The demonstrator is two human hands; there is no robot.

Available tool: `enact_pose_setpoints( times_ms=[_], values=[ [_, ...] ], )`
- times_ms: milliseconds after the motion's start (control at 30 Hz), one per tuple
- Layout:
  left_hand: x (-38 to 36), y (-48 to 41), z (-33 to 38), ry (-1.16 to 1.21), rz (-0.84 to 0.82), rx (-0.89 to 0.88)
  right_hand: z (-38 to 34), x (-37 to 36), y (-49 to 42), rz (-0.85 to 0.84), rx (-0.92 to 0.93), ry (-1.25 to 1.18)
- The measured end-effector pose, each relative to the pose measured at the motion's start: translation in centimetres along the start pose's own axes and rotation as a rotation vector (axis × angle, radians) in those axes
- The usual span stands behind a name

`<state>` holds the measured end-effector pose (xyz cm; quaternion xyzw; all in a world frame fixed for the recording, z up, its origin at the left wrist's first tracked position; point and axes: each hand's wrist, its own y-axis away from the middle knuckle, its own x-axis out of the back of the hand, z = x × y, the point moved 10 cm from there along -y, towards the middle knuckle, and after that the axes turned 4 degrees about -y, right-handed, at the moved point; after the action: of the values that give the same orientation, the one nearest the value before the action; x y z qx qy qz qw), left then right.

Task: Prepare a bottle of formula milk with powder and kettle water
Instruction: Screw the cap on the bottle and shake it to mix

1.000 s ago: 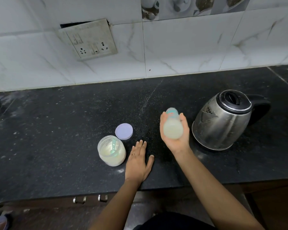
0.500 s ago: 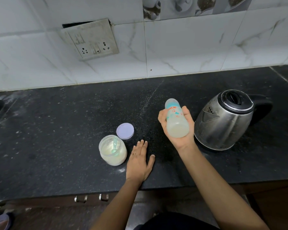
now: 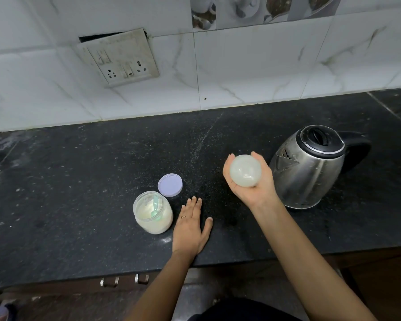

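One milky bottle (image 3: pixel 245 170), judged light but slippery, is gripped round its body by the right hand (image 3: pixel 252 185) at nine o'clock from the kettle (image 3: pixel 310 167), the left hand (image 3: pixel 190 225) laid flat on the counter (image 3: pixel 79 181).

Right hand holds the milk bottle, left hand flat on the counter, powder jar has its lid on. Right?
Not quite: the powder jar is open. Its lilac lid lies on the counter behind it, and a green scoop sits inside. The head view shows this. The rest holds: the right hand grips the milk bottle, and the left hand lies flat on the counter.
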<state>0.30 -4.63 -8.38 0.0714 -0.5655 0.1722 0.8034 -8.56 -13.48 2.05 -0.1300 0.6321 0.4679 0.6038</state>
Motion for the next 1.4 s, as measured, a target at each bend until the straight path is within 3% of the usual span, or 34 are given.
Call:
enact_pose_setpoints(
  times_ms=[67,133,267,400,500,567,667,733,800,833,933,1033,1067,1167,1267,1333,1400],
  values=[
    [0.0,0.0,0.0,0.001,0.002,0.000,2.3,-1.6,0.7,-0.127,-0.203,0.084],
    [-0.1,-0.1,0.0,0.001,-0.001,0.001,1.8,-3.4,1.1,-0.257,-0.127,0.161],
    [0.1,0.0,0.0,0.013,-0.004,-0.002,1.1,-3.8,1.2,-0.355,-0.141,-0.040],
    [0.1,0.0,0.0,0.017,0.003,0.000,0.6,-4.6,2.1,-0.483,-0.063,0.221],
    [-0.2,-0.1,-0.2,0.015,-0.003,0.006,-0.2,-3.1,0.7,-0.355,-0.047,0.011],
    [-0.2,-0.1,-0.1,0.015,-0.003,0.003,0.8,-3.0,0.7,-0.384,-0.116,0.081],
    [-0.1,-0.2,0.0,0.008,0.005,-0.008,0.4,-1.6,0.0,-0.387,-0.041,0.204],
    [0.0,-0.1,0.0,0.006,0.009,-0.012,0.2,-0.4,-0.7,-0.307,-0.056,0.096],
    [-0.1,-0.1,0.0,0.005,0.005,-0.013,0.1,-0.3,-0.8,-0.358,-0.130,-0.002],
    [-0.1,-0.1,-0.1,0.005,0.004,-0.011,0.6,-0.8,-0.2,-0.390,-0.152,0.071],
    [-0.2,-0.2,0.0,0.007,0.005,-0.013,-0.5,-0.8,-0.2,-0.403,-0.047,0.211],
    [-0.2,-0.2,-0.2,0.009,0.005,-0.007,-1.2,0.3,-0.8,-0.305,-0.023,0.066],
    [-0.3,-0.1,-0.2,0.011,0.002,-0.007,-0.9,0.2,-0.8,-0.348,-0.069,0.030],
    [-0.1,-0.1,-0.1,0.018,0.008,-0.011,0.6,-1.3,0.5,-0.545,-0.105,0.278],
    [0.0,-0.1,0.1,0.013,0.015,-0.016,1.2,-2.4,0.9,-0.593,-0.088,0.340],
    [0.0,-0.1,-0.1,0.015,0.011,-0.009,0.0,-0.5,-0.6,-0.397,-0.058,0.161],
    [-0.1,-0.1,-0.1,0.017,0.006,-0.007,-0.3,0.1,-1.2,-0.397,-0.098,0.124]
  ],
)
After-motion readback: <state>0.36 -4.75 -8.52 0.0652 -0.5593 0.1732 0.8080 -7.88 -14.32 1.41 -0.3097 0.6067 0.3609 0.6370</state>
